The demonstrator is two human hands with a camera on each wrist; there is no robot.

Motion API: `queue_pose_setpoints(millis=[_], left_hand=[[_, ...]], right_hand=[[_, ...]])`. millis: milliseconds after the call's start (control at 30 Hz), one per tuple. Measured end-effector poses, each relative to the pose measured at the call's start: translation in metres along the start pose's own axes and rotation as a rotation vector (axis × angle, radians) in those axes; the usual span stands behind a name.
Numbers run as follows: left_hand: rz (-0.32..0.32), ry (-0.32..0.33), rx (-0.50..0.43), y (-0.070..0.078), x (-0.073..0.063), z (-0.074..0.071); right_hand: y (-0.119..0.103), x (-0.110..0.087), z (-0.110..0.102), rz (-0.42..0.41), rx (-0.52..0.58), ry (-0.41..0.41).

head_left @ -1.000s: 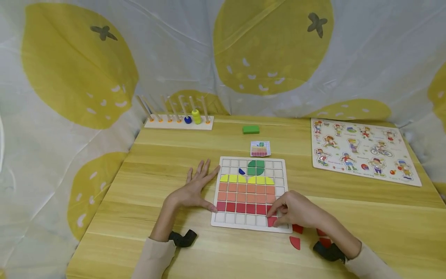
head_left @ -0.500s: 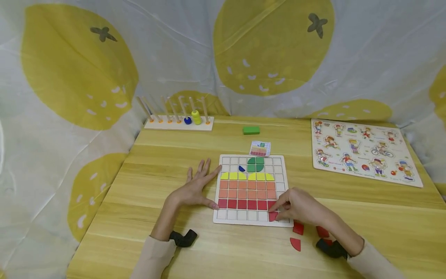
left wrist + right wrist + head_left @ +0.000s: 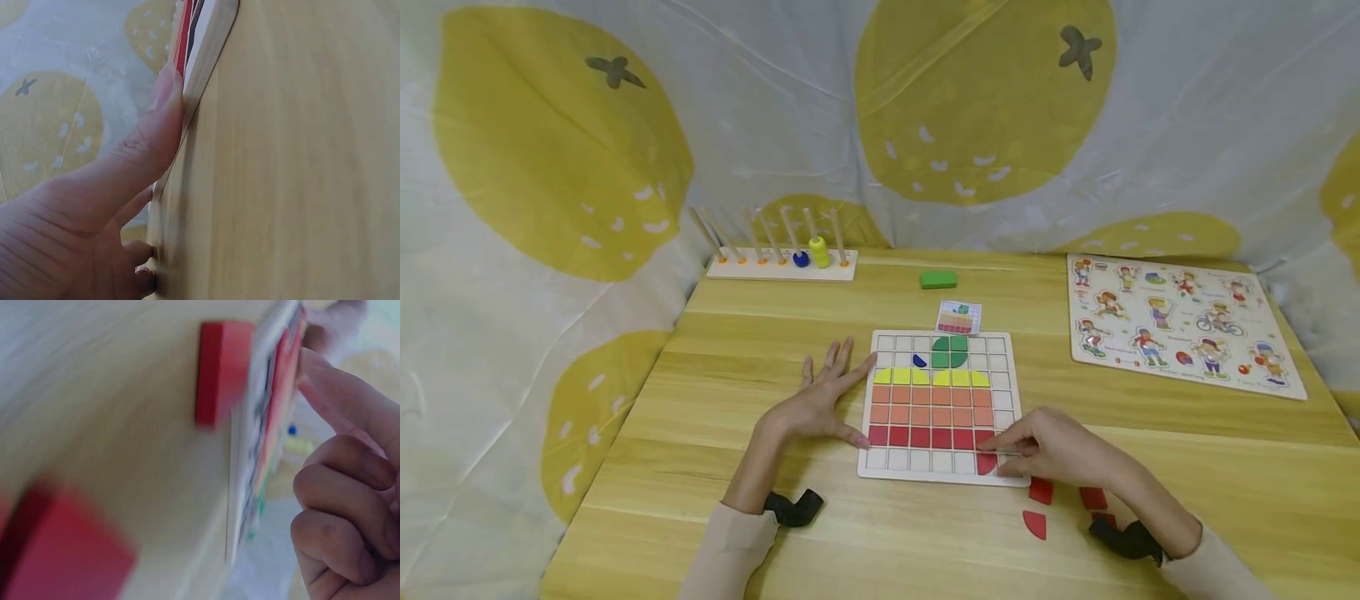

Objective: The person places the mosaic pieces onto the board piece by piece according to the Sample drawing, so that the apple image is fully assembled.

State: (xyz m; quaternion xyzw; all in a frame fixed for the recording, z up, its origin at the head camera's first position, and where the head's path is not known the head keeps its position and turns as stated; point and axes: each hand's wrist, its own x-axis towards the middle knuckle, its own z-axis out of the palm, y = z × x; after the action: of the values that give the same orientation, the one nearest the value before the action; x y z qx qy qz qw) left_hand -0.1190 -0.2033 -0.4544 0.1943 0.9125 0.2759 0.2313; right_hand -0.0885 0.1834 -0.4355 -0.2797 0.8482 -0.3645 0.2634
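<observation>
In the head view, a white grid board [image 3: 1015, 400] lies on the table with coloured tiles in rows: green, yellow, orange and red. My left hand [image 3: 812, 408] spreads its fingers beside the board, with thumb and index finger touching its left edge. The left wrist view shows the thumb [image 3: 134, 150] against that edge. My right hand [image 3: 1048, 446] is over the lower right corner. Its index fingertip and thumb stand apart on either side of a red quarter-circle tile [image 3: 985, 463] in the bottom row. Its other fingers [image 3: 337, 494] are curled in the right wrist view.
Several loose red tiles [image 3: 1035, 525] lie below and right of the board. A pattern card [image 3: 958, 318] and green block [image 3: 938, 280] are behind it. A peg stand [image 3: 781, 265] with rings stands back left; a picture puzzle [image 3: 1183, 325] lies right.
My right index finger and thumb have spread apart and let go of the red quarter-circle tile, now more visible. The board has shifted slightly away. My left hand stays at the board's edge.
</observation>
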Motion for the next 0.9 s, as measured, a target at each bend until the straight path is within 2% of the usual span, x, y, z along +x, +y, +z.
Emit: queue_pose_setpoints(millis=[200,300,400,467,633,900], left_hand=[[0.011,0.007,-0.008,-0.003,-0.002,0.000],[0.019,0.013,-0.018,-0.004,-0.003,-0.001],[0.020,0.015,-0.016,-0.004,-0.004,-0.001],[0.021,0.014,-0.014,-0.005,-0.004,0.000],[0.023,0.011,-0.017,-0.004,-0.003,0.000],[0.026,0.011,0.008,-0.005,-0.001,0.001]], right_hand=[[0.025,-0.040,-0.027,0.069,0.037,0.074],[0.043,-0.060,-0.033,0.120,0.075,0.044],[0.059,-0.073,-0.032,0.118,0.091,0.040],[0.068,-0.081,-0.032,0.089,0.080,0.066],[0.081,-0.090,-0.032,0.067,0.056,0.129],[0.079,-0.085,-0.030,0.170,0.022,0.174]])
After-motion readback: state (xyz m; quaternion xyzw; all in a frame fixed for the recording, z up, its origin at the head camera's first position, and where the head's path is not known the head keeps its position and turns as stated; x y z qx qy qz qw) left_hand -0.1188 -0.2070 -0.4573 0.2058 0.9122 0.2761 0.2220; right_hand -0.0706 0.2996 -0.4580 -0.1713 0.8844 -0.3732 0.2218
